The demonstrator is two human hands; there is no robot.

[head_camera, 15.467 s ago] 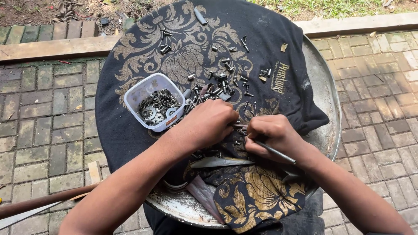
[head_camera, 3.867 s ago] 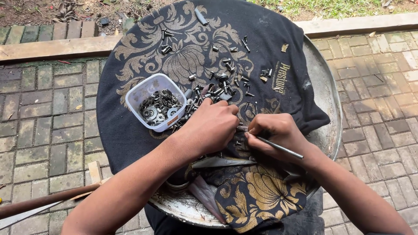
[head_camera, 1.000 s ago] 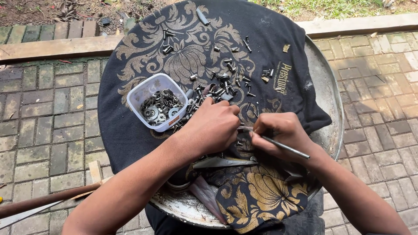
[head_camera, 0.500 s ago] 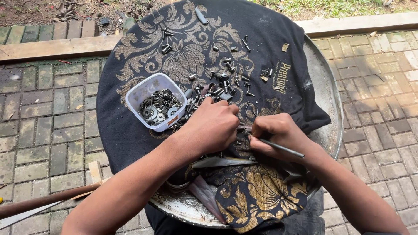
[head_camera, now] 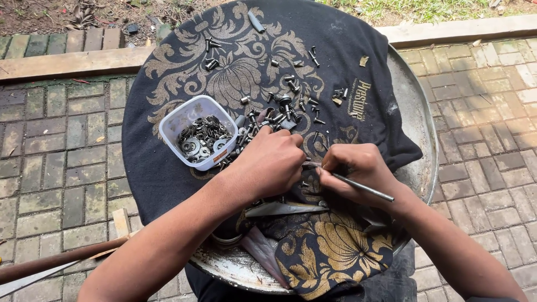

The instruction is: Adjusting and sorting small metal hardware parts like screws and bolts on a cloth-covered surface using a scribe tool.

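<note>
At mid-tray, just front of centre: left hand [head_camera: 272,158] knuckles up, fingers [head_camera: 291,146] curled shut over something small, too hidden to name. Right hand [head_camera: 358,168] just beside it, fingers [head_camera: 334,161] pinched round a thin metal rod [head_camera: 362,188], tip meeting the left fingertips, shaft slanting back over the wrist toward the right edge. Both resting on a black cloth [head_camera: 168,173] with gold scrollwork, draped over a round metal tray [head_camera: 417,126]; bare rim showing along the right and front edges.

Just behind the left hand, toward the centre: a heap of dark screws [head_camera: 279,109], bolts and small fittings, thinning to strays toward the back edge. Left of that heap, touching its fringe: a white plastic tub [head_camera: 170,120], upright, holding washers [head_camera: 202,137] and rings. Front of the hands, under the wrists: a flat grey blade [head_camera: 279,209] lying crosswise, and a folded cloth part with a large gold flower [head_camera: 341,246].

Beyond the tray: brick paving [head_camera: 50,168] all round, a wooden stick [head_camera: 50,262] lying off the front-left edge, a kerb [head_camera: 72,59] and soil behind.
</note>
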